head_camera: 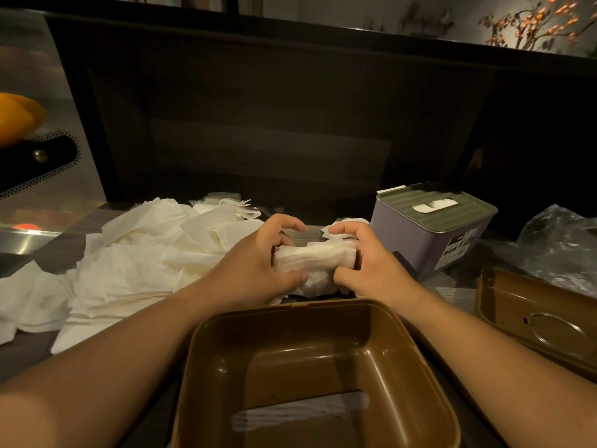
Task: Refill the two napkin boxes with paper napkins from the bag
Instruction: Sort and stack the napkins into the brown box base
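Observation:
A thick stack of white paper napkins (315, 261) is held between both hands just beyond the open brown napkin box (429, 367). My left hand (258, 270) grips its left end and my right hand (368, 263) grips its right end, fingers curled over the top. The brown box stands in front of me without its lid, a few napkins lying flat on its floor. Its brown lid (533, 318) lies upside down at the right. A lilac napkin box with a green lid (426, 231) stands shut behind my right hand, a napkin showing in its slot.
A big loose heap of white napkins (135, 263) covers the table at the left. A crumpled clear plastic bag (562, 244) lies at the far right. A dark counter wall rises behind, with a metal appliance at the left.

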`<action>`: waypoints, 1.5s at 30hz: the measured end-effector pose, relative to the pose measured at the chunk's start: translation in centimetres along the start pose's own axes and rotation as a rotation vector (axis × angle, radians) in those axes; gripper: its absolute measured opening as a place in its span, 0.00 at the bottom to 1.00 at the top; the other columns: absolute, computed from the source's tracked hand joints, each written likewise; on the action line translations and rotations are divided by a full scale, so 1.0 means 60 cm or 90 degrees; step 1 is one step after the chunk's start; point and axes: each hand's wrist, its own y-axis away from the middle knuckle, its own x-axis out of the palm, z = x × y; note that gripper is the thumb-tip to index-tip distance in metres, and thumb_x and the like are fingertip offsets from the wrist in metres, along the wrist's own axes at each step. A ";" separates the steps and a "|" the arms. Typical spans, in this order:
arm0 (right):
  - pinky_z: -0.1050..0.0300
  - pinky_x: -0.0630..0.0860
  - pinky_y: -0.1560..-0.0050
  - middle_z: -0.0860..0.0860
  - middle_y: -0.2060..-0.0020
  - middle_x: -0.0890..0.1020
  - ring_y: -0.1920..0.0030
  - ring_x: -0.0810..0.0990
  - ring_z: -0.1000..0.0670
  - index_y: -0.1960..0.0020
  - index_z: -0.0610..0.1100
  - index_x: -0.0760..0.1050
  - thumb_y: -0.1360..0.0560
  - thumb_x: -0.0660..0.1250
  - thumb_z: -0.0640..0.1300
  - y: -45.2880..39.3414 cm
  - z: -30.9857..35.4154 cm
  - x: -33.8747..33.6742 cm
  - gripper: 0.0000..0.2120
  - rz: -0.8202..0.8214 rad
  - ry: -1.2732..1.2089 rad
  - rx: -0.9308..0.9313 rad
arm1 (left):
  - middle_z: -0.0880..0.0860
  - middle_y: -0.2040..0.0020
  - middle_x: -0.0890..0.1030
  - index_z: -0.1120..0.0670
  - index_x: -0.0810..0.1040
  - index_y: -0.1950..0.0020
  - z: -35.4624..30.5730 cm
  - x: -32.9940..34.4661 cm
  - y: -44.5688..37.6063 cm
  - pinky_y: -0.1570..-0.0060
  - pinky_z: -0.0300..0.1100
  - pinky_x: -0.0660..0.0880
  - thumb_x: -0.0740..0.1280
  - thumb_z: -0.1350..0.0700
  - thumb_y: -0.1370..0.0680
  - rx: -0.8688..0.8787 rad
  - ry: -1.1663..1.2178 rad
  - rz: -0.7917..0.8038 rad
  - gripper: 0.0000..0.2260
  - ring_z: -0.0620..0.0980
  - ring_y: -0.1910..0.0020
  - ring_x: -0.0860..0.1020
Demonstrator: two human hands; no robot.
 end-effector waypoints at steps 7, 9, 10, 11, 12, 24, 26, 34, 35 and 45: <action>0.58 0.83 0.55 0.51 0.43 0.83 0.45 0.84 0.52 0.34 0.57 0.69 0.27 0.73 0.30 -0.014 0.046 -0.014 0.31 -0.037 -0.077 -0.049 | 0.44 0.48 0.83 0.40 0.71 0.32 -0.026 -0.037 0.016 0.50 0.52 0.82 0.73 0.40 0.31 -0.188 0.427 0.001 0.28 0.50 0.46 0.83; 0.58 0.83 0.54 0.52 0.43 0.84 0.45 0.84 0.53 0.33 0.57 0.69 0.27 0.73 0.30 -0.020 0.071 -0.019 0.32 0.022 -0.051 -0.057 | 0.50 0.43 0.84 0.45 0.77 0.35 -0.033 -0.053 0.017 0.41 0.61 0.76 0.62 0.29 0.34 -0.338 0.663 0.064 0.32 0.58 0.42 0.81; 0.56 0.83 0.52 0.52 0.43 0.84 0.45 0.84 0.53 0.32 0.57 0.69 0.27 0.73 0.29 -0.023 0.081 -0.019 0.33 0.050 -0.041 -0.059 | 0.54 0.42 0.83 0.48 0.80 0.37 -0.035 -0.060 0.018 0.39 0.60 0.74 0.59 0.28 0.35 -0.375 0.712 0.104 0.35 0.59 0.42 0.81; 0.54 0.84 0.50 0.52 0.44 0.84 0.44 0.84 0.52 0.32 0.56 0.68 0.27 0.73 0.29 -0.025 0.089 -0.018 0.33 0.068 -0.031 -0.065 | 0.57 0.42 0.83 0.50 0.82 0.39 -0.036 -0.064 0.021 0.39 0.57 0.74 0.59 0.28 0.34 -0.391 0.719 0.139 0.36 0.59 0.43 0.81; 0.53 0.84 0.48 0.52 0.44 0.84 0.44 0.84 0.52 0.31 0.56 0.68 0.27 0.72 0.29 -0.027 0.094 -0.016 0.33 0.077 -0.017 -0.073 | 0.58 0.43 0.83 0.51 0.83 0.40 -0.038 -0.064 0.023 0.42 0.55 0.76 0.60 0.29 0.33 -0.395 0.711 0.170 0.35 0.58 0.45 0.82; 0.46 0.66 0.26 0.49 0.21 0.61 0.22 0.61 0.45 0.24 0.53 0.65 0.19 0.65 0.44 -0.063 0.023 0.006 0.24 -0.018 0.597 0.007 | 0.60 0.49 0.80 0.56 0.72 0.33 -0.028 -0.076 0.027 0.50 0.50 0.79 0.64 0.58 0.29 -0.248 0.899 -0.077 0.23 0.54 0.54 0.78; 0.41 0.62 0.23 0.42 0.19 0.55 0.20 0.54 0.39 0.22 0.49 0.63 0.19 0.65 0.43 -0.064 0.005 0.020 0.27 0.089 0.732 0.098 | 0.60 0.47 0.80 0.55 0.72 0.33 -0.024 -0.079 0.024 0.50 0.51 0.79 0.64 0.58 0.29 -0.205 0.927 -0.141 0.24 0.55 0.52 0.78; 0.57 0.79 0.42 0.53 0.42 0.83 0.44 0.80 0.54 0.36 0.51 0.81 0.20 0.70 0.46 -0.057 0.035 0.023 0.14 -0.103 0.462 0.010 | 0.58 0.53 0.83 0.54 0.74 0.37 -0.022 -0.083 0.027 0.47 0.52 0.80 0.64 0.57 0.29 -0.180 0.906 -0.180 0.20 0.54 0.53 0.79; 0.58 0.80 0.42 0.55 0.43 0.83 0.44 0.80 0.57 0.38 0.52 0.82 0.21 0.71 0.45 -0.050 0.040 0.021 0.12 -0.128 0.381 -0.043 | 0.58 0.53 0.82 0.54 0.74 0.37 -0.021 -0.084 0.026 0.48 0.52 0.80 0.64 0.57 0.29 -0.173 0.912 -0.186 0.19 0.54 0.53 0.79; 0.65 0.74 0.36 0.64 0.36 0.75 0.36 0.74 0.61 0.36 0.62 0.70 0.28 0.79 0.49 -0.059 0.038 0.046 0.27 0.280 0.327 -0.099 | 0.57 0.51 0.79 0.54 0.75 0.40 -0.016 -0.083 0.027 0.52 0.50 0.79 0.63 0.56 0.29 -0.111 0.927 -0.183 0.17 0.53 0.54 0.77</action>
